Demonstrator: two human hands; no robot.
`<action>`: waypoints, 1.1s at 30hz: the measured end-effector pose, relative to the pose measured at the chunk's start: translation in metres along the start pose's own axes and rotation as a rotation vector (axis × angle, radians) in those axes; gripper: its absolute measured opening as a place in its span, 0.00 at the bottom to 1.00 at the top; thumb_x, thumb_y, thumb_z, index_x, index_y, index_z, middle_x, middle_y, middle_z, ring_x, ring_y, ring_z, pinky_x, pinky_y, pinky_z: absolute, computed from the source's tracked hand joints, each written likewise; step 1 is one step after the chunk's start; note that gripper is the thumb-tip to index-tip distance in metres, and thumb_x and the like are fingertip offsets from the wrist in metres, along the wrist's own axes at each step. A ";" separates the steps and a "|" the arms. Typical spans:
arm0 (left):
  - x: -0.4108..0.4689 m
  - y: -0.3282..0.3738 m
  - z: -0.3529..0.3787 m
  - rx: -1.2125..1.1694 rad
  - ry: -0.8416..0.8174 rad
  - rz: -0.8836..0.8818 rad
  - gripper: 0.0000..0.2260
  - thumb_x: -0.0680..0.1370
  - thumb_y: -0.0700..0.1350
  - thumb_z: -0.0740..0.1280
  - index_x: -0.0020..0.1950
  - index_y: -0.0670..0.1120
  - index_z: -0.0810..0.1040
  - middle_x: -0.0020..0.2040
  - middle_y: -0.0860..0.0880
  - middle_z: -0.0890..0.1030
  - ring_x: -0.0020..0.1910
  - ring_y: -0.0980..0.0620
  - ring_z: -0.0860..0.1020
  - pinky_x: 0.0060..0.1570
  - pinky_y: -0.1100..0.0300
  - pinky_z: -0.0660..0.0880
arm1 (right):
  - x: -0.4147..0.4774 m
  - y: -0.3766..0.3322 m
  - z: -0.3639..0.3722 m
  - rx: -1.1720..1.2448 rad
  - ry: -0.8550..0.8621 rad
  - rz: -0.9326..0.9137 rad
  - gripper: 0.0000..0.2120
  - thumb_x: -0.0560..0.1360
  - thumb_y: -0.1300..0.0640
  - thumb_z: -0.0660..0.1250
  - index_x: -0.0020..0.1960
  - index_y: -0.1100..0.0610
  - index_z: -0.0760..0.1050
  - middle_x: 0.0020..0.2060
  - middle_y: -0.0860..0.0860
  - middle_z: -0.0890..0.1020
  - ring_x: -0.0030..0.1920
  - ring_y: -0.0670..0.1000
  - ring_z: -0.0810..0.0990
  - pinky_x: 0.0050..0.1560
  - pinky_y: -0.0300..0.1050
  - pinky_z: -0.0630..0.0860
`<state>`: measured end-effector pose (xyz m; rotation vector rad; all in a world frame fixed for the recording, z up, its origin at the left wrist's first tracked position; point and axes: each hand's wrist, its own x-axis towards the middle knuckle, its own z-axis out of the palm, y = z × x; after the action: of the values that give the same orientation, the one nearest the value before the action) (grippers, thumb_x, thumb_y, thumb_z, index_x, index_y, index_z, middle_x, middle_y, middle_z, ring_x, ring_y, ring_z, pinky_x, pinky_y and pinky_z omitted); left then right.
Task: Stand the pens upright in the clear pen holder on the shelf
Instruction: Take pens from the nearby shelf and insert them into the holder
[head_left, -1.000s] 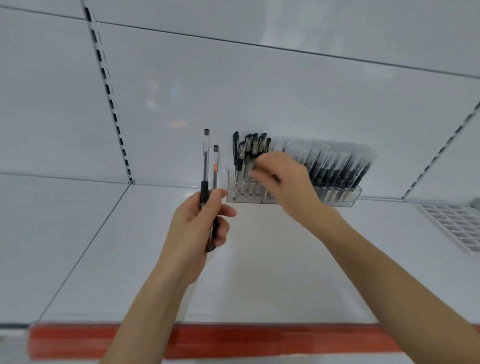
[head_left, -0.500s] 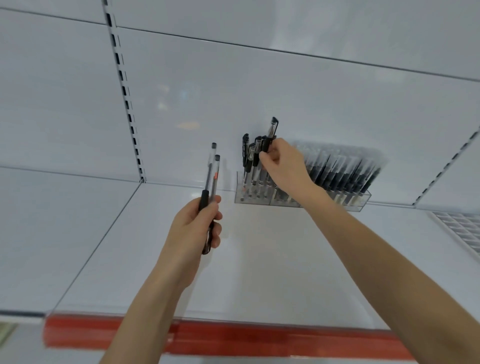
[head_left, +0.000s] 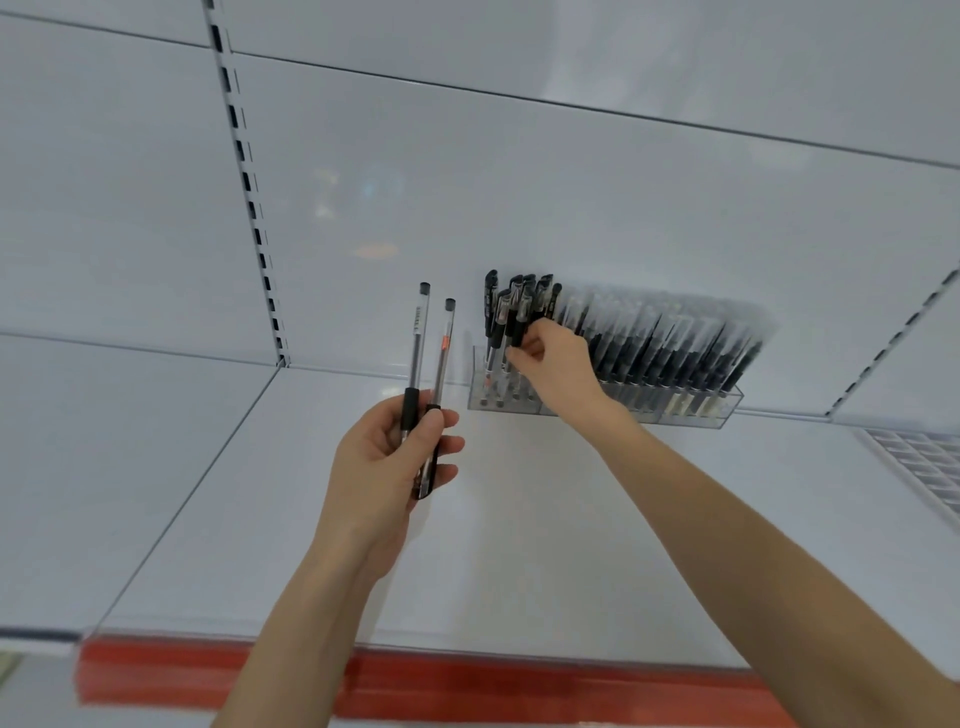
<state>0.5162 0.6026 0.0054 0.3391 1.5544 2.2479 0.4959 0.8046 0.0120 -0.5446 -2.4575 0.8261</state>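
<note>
Left of holder (head_left: 685, 413), apparently open shelf (head_left: 234, 493).

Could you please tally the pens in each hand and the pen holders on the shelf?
Pens in the left hand: 2
Pen pinched by the right hand: 1
Clear pen holder: 1
Total: 4
The other pens standing in the holder are too blurred to count.

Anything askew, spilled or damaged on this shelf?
Nothing spilled or broken. In the clear pen holder, the row of pens right of the right hand leans rightward, while the cluster at the left end stands nearly upright.
</note>
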 end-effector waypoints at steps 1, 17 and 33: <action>0.000 0.000 0.000 -0.006 0.004 -0.003 0.05 0.77 0.38 0.63 0.49 0.46 0.77 0.41 0.50 0.82 0.32 0.60 0.80 0.30 0.67 0.76 | 0.001 0.000 0.000 0.001 0.000 0.006 0.08 0.75 0.60 0.64 0.49 0.65 0.74 0.43 0.58 0.79 0.42 0.51 0.74 0.47 0.45 0.73; -0.005 0.001 0.012 -0.070 -0.083 -0.044 0.05 0.77 0.39 0.63 0.49 0.43 0.78 0.36 0.49 0.84 0.33 0.57 0.82 0.30 0.67 0.77 | -0.053 -0.022 -0.033 0.127 0.247 -0.485 0.07 0.75 0.63 0.64 0.51 0.61 0.78 0.44 0.48 0.79 0.46 0.45 0.78 0.49 0.36 0.76; -0.012 0.007 0.023 -0.117 -0.144 -0.085 0.14 0.80 0.47 0.56 0.48 0.40 0.78 0.36 0.46 0.84 0.29 0.55 0.80 0.27 0.66 0.76 | -0.058 -0.002 -0.040 -0.188 0.141 -0.723 0.12 0.74 0.54 0.64 0.47 0.62 0.80 0.43 0.54 0.80 0.43 0.48 0.77 0.45 0.37 0.74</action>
<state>0.5347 0.6143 0.0208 0.3851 1.3335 2.1869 0.5643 0.7919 0.0230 0.2277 -2.3449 0.2520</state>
